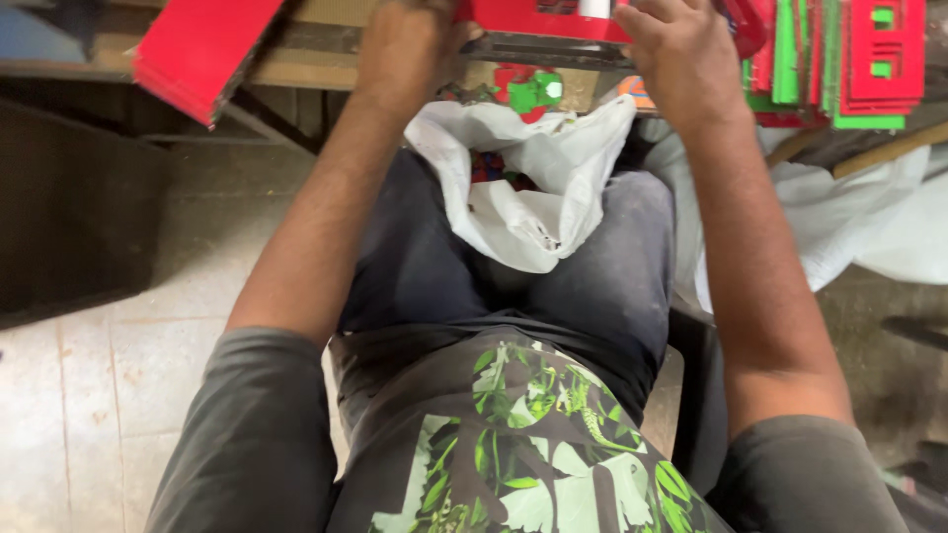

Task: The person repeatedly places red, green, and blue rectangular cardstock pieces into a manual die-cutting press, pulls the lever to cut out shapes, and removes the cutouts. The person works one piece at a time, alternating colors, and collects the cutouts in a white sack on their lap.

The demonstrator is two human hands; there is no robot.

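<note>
Head view, left to right. Far left: red sheet stack (pixel 202 49), flat corrugated-looking board, hangs tilted off the desk (pixel 296 67) edge. Desk looks like worn wood. Pale tiled floor (pixel 89 395) below, scuffed.

My left hand (pixel 405 44) is up at the desk edge, touching the left end of the red panel (pixel 538 18). Fingers are past the frame top, so I can't tell if that grip is closed. Panel is flat, rigid, red face with a dark edge strip underneath, lying along the desk front between both hands.

Below it, on my lap: white bag (pixel 533 188), thin crinkly plastic, mouth open. Small red and green pieces (pixel 528 91) sit at the bag mouth and inside, hard plastic by the look.

My right hand (pixel 681 54) rests on the right end of the panel, fingers curled over it; looks like a hold on the panel, but the fingertips are cut off, so not certain.

Far right: cut sheets (pixel 849 59) stacked upright, red and green, with rectangular cutouts, well apart from the bag. White cloth (pixel 869 217) bunched under them.

Progress, my read: the bag is only partly filled and plenty of sheets wait on both sides, so early-to-middle. Panel on the desk is the piece in hand; the rest is untouched.
</note>
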